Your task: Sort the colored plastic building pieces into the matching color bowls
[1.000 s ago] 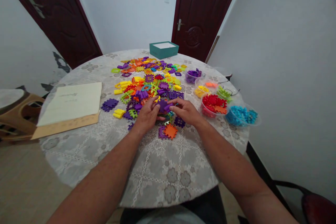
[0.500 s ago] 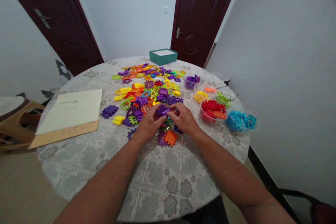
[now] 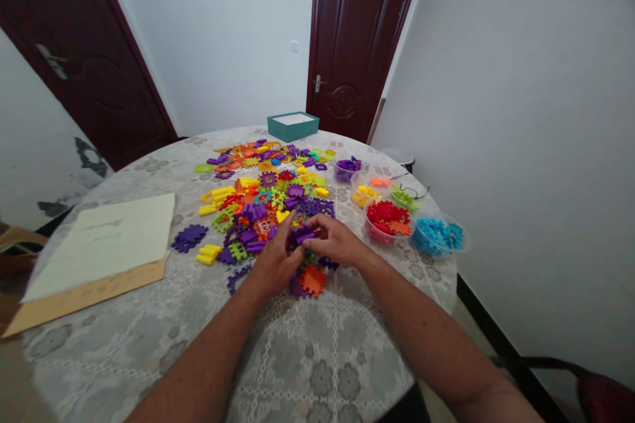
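Observation:
Over the near part of a heap of plastic building pieces (image 3: pixel 268 197), my right hand (image 3: pixel 338 241) pinches a purple piece (image 3: pixel 304 236) between thumb and fingers. My left hand (image 3: pixel 276 264) is close against the left side of that piece, its thumb and index finger apart; whether it touches the piece is hard to see. Just below the hands lies an orange toothed square (image 3: pixel 313 280), partly over a purple one. Left of my left hand are yellow pieces (image 3: pixel 209 254) and a dark purple toothed plate (image 3: pixel 189 237).
Clear bowls on the right hold red pieces (image 3: pixel 388 219), blue pieces (image 3: pixel 437 236), yellow pieces (image 3: pixel 364 195), green pieces (image 3: pixel 404 197) and purple pieces (image 3: pixel 348 169). A teal box (image 3: pixel 292 127) stands at the back. A cream sheet (image 3: pixel 102 244) lies at left on the patterned tablecloth (image 3: pixel 317 350).
The view has tilted up and shifted, so the table appears lower and further left. The left index finger is now stretched apart from the purple piece, which stays in my right fingers.

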The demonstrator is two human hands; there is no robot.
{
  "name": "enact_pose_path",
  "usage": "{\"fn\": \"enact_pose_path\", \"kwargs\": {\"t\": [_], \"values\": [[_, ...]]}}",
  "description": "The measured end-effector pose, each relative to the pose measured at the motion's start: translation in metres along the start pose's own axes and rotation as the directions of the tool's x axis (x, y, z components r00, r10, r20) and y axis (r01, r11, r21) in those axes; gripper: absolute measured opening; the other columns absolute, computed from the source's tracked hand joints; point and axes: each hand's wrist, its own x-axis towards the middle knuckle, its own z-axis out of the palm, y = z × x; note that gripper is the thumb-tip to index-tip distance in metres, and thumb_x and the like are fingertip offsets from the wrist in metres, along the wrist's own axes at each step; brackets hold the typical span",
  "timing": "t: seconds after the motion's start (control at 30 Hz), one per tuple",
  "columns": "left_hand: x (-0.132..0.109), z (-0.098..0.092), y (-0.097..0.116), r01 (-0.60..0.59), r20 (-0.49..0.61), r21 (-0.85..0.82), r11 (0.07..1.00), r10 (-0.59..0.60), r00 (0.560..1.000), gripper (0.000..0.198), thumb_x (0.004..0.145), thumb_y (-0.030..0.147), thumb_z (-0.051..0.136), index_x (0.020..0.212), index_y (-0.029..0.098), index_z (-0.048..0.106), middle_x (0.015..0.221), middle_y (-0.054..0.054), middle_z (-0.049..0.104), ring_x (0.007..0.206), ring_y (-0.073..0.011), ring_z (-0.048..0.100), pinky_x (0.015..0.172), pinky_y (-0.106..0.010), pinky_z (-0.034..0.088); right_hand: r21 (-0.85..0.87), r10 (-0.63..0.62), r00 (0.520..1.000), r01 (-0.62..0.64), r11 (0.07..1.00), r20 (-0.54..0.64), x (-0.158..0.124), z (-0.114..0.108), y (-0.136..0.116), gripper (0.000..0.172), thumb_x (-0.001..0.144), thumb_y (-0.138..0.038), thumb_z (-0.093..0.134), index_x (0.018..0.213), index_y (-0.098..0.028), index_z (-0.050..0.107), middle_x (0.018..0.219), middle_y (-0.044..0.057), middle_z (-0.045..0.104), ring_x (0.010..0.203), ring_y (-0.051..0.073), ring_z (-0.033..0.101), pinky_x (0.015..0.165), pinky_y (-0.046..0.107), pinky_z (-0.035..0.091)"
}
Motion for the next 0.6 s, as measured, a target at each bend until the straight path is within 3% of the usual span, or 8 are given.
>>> {"fn": "enact_pose_path", "kwargs": {"t": [0.1, 0.27, 0.33, 0.43, 0.53, 0.6], "values": [[0.000, -0.004, 0.001, -0.012, -0.026, 0.018, 1.000, 0.013, 1.000, 0.058, 0.096, 0.030, 0.060, 0.152, 0.023, 0.046, 0.129, -0.012, 0.069, 0.107, -0.0223, 0.071, 0.094, -0.038, 0.058, -0.047, 0.008, 0.997, -0.011, 0.999, -0.076, -0.001, -0.009, -0.011, 0.032, 0.083, -0.035, 0.074, 0.109, -0.022, 0.061, 0.089, -0.001, 0.067, 0.073, 0.014, 0.061, 0.063, 0.025, 0.049], [0.003, -0.012, -0.010, -0.083, -0.283, 0.297, 0.951, 0.170, 0.944, 0.033, 0.098, 0.025, 0.055, 0.130, 0.019, 0.060, 0.110, -0.009, 0.073, 0.100, -0.0229, 0.070, 0.096, -0.041, 0.055, -0.283, -0.050, 0.956, -0.035, 0.958, -0.288, 0.012, -0.049, -0.044, 0.038, 0.085, -0.040, 0.072, 0.116, -0.020, 0.064, 0.088, 0.002, 0.067, 0.074, 0.016, 0.063, 0.062, 0.026, 0.052], [0.005, -0.013, -0.018, -0.093, -0.314, 0.393, 0.915, 0.229, 0.921, 0.028, 0.098, 0.023, 0.054, 0.125, 0.017, 0.062, 0.108, -0.011, 0.072, 0.104, -0.0254, 0.067, 0.098, -0.044, 0.054, -0.362, -0.072, 0.928, -0.071, 0.930, -0.367, 0.030, -0.075, -0.056, 0.038, 0.087, -0.037, 0.071, 0.120, -0.020, 0.063, 0.087, 0.003, 0.068, 0.070, 0.015, 0.063, 0.061, 0.025, 0.053], [0.008, -0.012, -0.028, -0.105, -0.327, 0.465, 0.879, 0.280, 0.902, 0.024, 0.097, 0.021, 0.054, 0.119, 0.017, 0.063, 0.108, -0.012, 0.072, 0.106, -0.0277, 0.065, 0.099, -0.047, 0.052, -0.353, 0.011, 0.865, -0.217, 0.910, -0.502, 0.072, -0.116, -0.064, 0.045, 0.087, -0.030, 0.069, 0.129, -0.019, 0.059, 0.089, 0.004, 0.070, 0.063, 0.013, 0.062, 0.058, 0.023, 0.053], [0.009, -0.009, -0.035, -0.113, -0.328, 0.490, 0.864, 0.303, 0.895, 0.022, 0.096, 0.018, 0.054, 0.116, 0.017, 0.064, 0.106, -0.012, 0.071, 0.104, -0.0280, 0.064, 0.099, -0.047, 0.051, -0.372, 0.095, 0.773, -0.404, 0.836, -0.628, 0.117, -0.151, -0.060, 0.052, 0.088, -0.027, 0.068, 0.138, -0.020, 0.054, 0.090, 0.005, 0.072, 0.061, 0.012, 0.063, 0.056, 0.022, 0.053], [0.008, -0.007, -0.037, -0.121, -0.322, 0.496, 0.860, 0.311, 0.894, 0.021, 0.095, 0.016, 0.055, 0.114, 0.017, 0.064, 0.104, -0.012, 0.071, 0.103, -0.0277, 0.063, 0.098, -0.047, 0.051, -0.414, 0.121, 0.740, -0.495, 0.764, -0.662, 0.143, -0.169, -0.053, 0.046, 0.088, -0.026, 0.069, 0.132, -0.018, 0.060, 0.084, 0.005, 0.072, 0.059, 0.013, 0.062, 0.056, 0.023, 0.052]]}}
